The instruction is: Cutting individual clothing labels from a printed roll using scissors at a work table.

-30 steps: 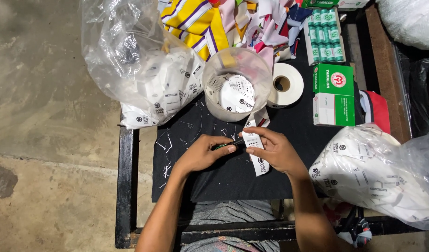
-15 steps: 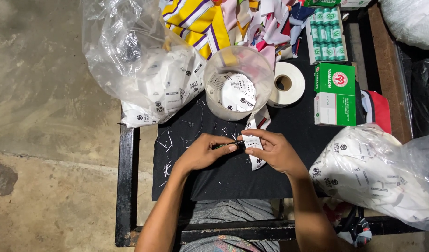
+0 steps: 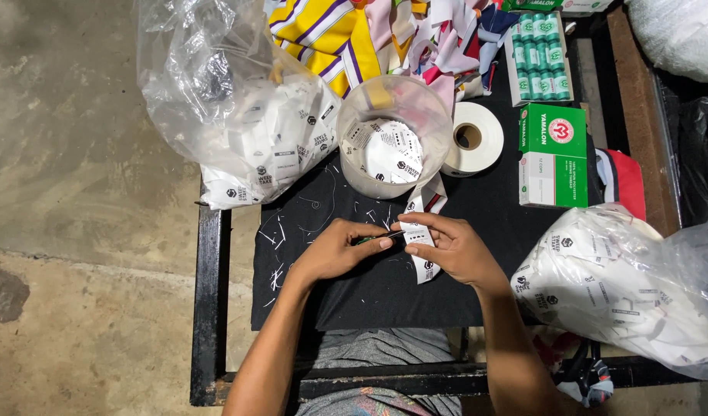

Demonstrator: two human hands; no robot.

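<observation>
Right hand (image 3: 456, 250) fingers pinching a white label strip (image 3: 420, 235) taut over the black-clothed counter (image 3: 385, 296), left hand (image 3: 335, 250) fingers closed on a small dark tool at its edge, near the clear tub (image 3: 392, 135) for loose labels.

Both hands (image 3: 404, 248) on a white label strip (image 3: 421, 231) over black cloth (image 3: 385, 296)

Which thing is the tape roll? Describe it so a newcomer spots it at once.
Start at the black table. Behind the hands stands a clear tub of labels; the tape roll lies flat just right of it, before the green box. It is the only plain white ring with a brown core.
</observation>
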